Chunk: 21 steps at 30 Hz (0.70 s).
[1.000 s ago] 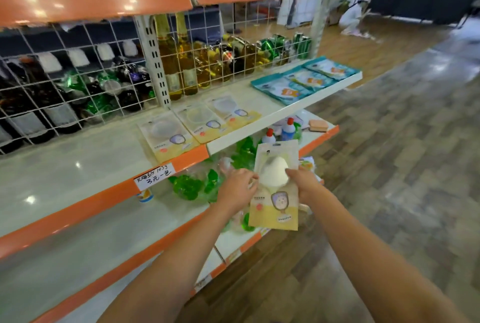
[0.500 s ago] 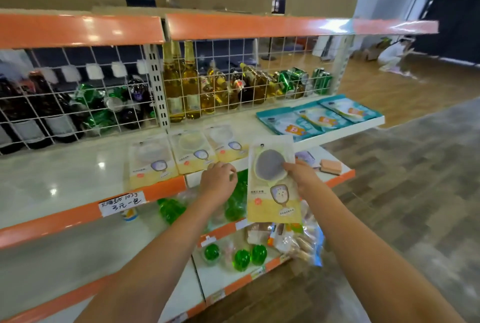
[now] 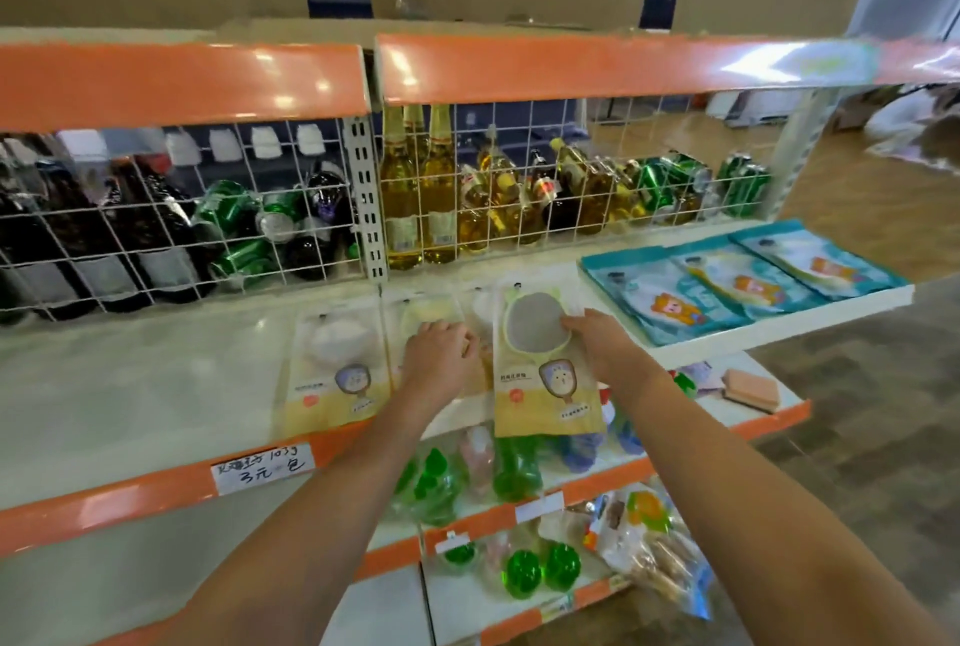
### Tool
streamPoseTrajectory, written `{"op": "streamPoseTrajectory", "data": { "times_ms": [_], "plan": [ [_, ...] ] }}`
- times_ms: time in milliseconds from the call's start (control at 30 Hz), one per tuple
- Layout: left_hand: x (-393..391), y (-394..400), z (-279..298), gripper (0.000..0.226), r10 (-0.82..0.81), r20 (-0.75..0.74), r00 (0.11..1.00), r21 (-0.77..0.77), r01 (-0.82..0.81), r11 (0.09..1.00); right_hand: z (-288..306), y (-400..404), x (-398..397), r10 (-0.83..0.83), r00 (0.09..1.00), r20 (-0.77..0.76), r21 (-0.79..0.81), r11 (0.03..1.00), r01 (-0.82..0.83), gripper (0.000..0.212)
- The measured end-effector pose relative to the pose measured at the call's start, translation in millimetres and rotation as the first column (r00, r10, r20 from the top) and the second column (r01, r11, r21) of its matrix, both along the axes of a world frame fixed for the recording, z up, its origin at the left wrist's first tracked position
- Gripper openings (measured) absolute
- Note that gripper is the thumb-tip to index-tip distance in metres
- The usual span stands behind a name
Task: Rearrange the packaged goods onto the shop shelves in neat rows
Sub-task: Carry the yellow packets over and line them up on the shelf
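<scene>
From the head camera I saw my right hand pinching a yellow pouch by its right edge, held over the front lip of the white shelf. My left hand lay with curled fingers on a shelved pouch; whether it gripped, I couldn't tell. Blue packets lay to the right, and bottles stood behind wire mesh. Both forearms reached forward.

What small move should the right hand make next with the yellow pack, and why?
Probably lower the yellow pack flat onto the shelf to the right of the row of like packs. The right hand holds it by its right edge, its bottom end hanging past the shelf's front. The left hand rests on the packs beside it, and the teal packs leave a gap.
</scene>
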<state>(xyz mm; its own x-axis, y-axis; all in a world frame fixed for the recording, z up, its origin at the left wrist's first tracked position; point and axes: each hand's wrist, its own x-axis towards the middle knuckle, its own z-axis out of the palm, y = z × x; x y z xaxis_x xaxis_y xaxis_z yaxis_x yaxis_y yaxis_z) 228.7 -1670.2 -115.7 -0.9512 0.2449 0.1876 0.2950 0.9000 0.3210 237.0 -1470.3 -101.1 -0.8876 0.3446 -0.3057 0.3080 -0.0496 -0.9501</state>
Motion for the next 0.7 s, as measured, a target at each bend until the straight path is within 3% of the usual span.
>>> {"op": "streamPoseTrajectory", "data": {
  "times_ms": [33, 167, 433, 600, 700],
  "plan": [
    [-8, -2, 1, 0.031, 0.005, -0.006, 1.0, -0.008, -0.005, 1.0, 4, -3, -10, 0.021, 1.0, -0.001, 0.023, 1.0, -0.021, 0.002],
    [-34, -14, -2, 0.03, 0.009, -0.012, 1.0, -0.014, -0.009, 1.0, 12, -11, -49, 0.055, 0.998, 0.027, 0.105, 0.993, -0.058, 0.038],
    [-58, -18, -7, 0.029, 0.113, 0.05, 0.992, -0.026, -0.112, 0.993, 9, -17, -92, 0.125, 0.989, 0.077, 0.023, 0.992, -0.127, 0.044],
    [-62, -8, -9, 0.028, 0.183, 0.084, 0.98, -0.002, -0.184, 0.983, -3, -10, -102, 0.18, 0.977, 0.116, 0.215, 0.955, -0.202, 0.035],
    [-63, -3, -12, 0.028, 0.228, 0.09, 0.97, -0.018, -0.227, 0.974, -8, -6, -105, 0.235, 0.958, 0.162, 0.44, 0.852, -0.283, 0.038]
  ]
}}
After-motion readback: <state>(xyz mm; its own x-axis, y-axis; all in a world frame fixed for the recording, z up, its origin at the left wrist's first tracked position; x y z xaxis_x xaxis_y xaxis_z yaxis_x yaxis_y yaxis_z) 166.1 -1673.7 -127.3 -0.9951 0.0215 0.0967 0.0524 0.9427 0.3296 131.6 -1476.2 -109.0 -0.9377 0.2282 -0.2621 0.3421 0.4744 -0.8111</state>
